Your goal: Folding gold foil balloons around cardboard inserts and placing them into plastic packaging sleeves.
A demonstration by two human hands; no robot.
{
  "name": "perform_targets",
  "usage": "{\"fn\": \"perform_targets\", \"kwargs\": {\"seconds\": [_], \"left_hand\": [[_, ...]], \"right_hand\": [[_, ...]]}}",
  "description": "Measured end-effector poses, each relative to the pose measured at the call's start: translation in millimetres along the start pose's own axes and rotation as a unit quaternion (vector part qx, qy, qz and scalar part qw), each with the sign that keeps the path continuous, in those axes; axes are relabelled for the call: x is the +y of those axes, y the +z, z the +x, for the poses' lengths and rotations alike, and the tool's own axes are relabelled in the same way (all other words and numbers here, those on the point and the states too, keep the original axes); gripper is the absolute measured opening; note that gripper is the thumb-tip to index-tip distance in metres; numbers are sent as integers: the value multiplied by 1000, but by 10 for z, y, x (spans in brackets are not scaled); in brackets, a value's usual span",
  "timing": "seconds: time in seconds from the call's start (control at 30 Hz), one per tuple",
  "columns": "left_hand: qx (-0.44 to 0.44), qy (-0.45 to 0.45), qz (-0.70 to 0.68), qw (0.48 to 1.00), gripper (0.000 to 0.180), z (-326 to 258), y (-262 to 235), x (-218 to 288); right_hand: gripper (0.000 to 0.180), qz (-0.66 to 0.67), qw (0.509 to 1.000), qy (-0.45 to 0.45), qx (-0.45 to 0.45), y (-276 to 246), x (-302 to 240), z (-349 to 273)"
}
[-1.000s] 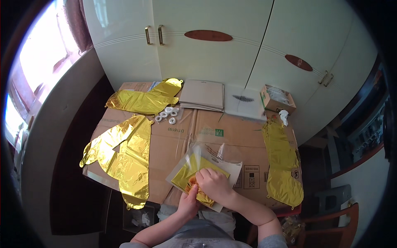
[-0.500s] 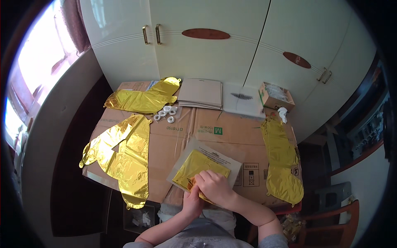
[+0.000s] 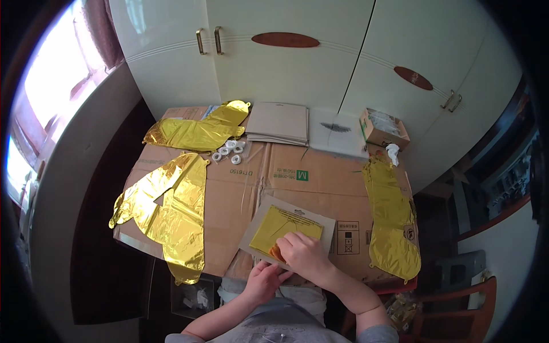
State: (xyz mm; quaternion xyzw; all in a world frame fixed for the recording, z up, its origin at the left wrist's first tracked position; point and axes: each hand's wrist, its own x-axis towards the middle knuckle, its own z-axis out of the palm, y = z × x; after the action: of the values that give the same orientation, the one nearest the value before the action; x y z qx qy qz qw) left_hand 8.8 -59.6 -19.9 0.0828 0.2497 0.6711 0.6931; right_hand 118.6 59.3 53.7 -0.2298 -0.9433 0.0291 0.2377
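Note:
A flat packet with a grey border and hang hole [image 3: 326,226] lies tilted in front of me, with a folded gold foil balloon [image 3: 271,227] in it. My right hand [image 3: 306,260] is closed, its curled fingers pressing on the foil near the packet's near side; an orange-looking patch shows beside them. Below, my left hand [image 3: 265,281] has its thumb and fingers at the packet's near edge, gripping it there; some fingertips are hidden. Unfolded gold foil balloons lie around: an angular one with an opening [image 3: 183,211], a bent one [image 3: 197,128] and a long one [image 3: 392,223].
Brown cardboard [image 3: 229,228] covers the work surface. At the back are white ribbon rolls [image 3: 235,160], a stack of grey cards [image 3: 277,121], a white sheet [image 3: 337,140] and an open box [image 3: 383,136]. Cabinet doors [image 3: 286,68] rise behind; a wooden chair [image 3: 486,303] stands at right.
My left hand has moved down and left, apart from my right hand. The foil that bulged over the packet's near edge now lies flatter within it. The packet has shifted slightly right.

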Motion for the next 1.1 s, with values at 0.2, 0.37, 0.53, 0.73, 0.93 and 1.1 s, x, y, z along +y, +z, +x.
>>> {"fn": "perform_targets", "kwargs": {"seconds": [0.2, 0.37, 0.53, 0.73, 0.93, 1.1], "left_hand": [[44, -18, 24, 999, 14, 24, -175, -87], [112, 25, 65, 991, 7, 82, -38, -104], [123, 40, 65, 990, 8, 130, 50, -61], [174, -38, 103, 979, 11, 138, 44, -33], [137, -91, 120, 979, 24, 96, 108, 62], [141, -120, 165, 969, 24, 108, 63, 55]], "right_hand": [[8, -8, 1000, -10, -19, -49, -58, -12], [9, -24, 1000, -17, 2, -70, -94, 6], [11, -22, 1000, -11, -13, -62, -113, -13], [13, 43, 999, 13, -23, 7, -58, -86], [26, 67, 997, 36, -5, 67, 32, -292], [29, 30, 999, 40, 17, 147, 63, -336]]}}
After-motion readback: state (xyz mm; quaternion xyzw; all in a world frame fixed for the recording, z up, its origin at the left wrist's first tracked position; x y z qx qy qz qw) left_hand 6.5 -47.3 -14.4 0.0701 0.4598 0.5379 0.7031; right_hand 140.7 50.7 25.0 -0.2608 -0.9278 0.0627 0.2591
